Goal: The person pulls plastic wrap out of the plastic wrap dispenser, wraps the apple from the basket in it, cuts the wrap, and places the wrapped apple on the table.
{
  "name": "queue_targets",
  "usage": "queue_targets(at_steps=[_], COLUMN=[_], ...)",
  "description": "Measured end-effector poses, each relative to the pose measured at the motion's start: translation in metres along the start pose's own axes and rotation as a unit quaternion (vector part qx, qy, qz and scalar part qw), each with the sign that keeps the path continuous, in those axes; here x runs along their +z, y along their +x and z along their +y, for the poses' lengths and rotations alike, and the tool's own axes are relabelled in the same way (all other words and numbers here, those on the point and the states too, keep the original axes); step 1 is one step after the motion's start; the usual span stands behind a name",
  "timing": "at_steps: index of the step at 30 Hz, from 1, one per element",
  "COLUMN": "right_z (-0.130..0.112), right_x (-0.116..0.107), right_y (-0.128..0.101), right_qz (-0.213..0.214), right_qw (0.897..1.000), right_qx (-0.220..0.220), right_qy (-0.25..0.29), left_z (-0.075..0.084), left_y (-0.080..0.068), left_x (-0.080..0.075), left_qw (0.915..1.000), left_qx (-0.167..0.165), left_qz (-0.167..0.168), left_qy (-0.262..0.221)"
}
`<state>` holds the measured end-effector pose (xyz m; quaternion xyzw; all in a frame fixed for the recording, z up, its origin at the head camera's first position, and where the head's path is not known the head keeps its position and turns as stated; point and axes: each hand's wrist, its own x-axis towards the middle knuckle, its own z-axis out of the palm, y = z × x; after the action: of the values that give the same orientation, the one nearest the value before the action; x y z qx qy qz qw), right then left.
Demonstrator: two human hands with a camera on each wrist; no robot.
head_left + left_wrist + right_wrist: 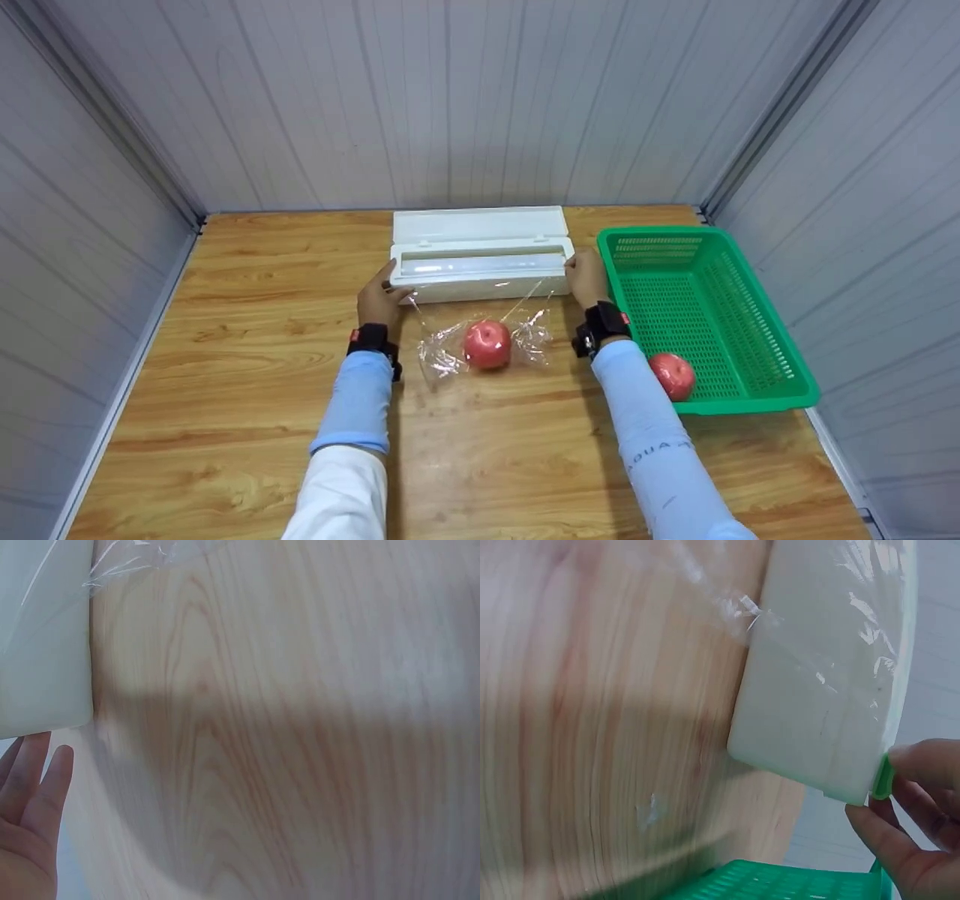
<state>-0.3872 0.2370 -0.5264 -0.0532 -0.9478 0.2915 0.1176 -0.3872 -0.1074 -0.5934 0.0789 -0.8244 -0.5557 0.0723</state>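
A white cling film dispenser (480, 286) lies crosswise with its lid (480, 223) raised at the back and a film roll (484, 264) inside. My left hand (380, 298) holds its left end, thumb along the front corner; fingertips (37, 754) show against the end in the left wrist view. My right hand (587, 277) pinches the small green slide cutter (883, 778) at the right end. Clear film (840, 637) hangs over the front face and spreads, crinkled, onto the table around a red apple (487, 345) in front of the dispenser.
A green plastic basket (806, 390) stands to the right, close beside my right wrist. Another red apple (673, 376) sits in its near left corner, partly behind my sleeve. Pale panel walls (480, 105) enclose the wooden table (247, 360) at the back and both sides.
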Motion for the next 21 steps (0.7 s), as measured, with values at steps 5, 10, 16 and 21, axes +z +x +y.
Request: queue_targets(at_steps=[5,10,16,21], right_z=[0.002,0.002,0.003,0.002], right_x=[0.004,0.004,0.001,0.003], right_y=[0.0,-0.001,-0.001,0.0], right_qz=[0.008,0.002,0.001,0.01], right_qw=[1.0,1.0,0.999,0.999], right_qx=[-0.004,-0.001,0.0,-0.018], right_qy=[-0.002,-0.026,-0.032,-0.034], left_z=[0.002,0.008,0.02,0.021], left_y=[0.003,0.002,0.001,0.003], left_x=[-0.006,-0.014,-0.021,-0.027], left_qw=[0.9996,0.9967,0.9725,0.9582], left_qx=[0.015,-0.007,-0.098,-0.118], left_qz=[-0.024,-0.073,-0.161,-0.202], left_qy=[-0.008,-0.035,-0.137,-0.165])
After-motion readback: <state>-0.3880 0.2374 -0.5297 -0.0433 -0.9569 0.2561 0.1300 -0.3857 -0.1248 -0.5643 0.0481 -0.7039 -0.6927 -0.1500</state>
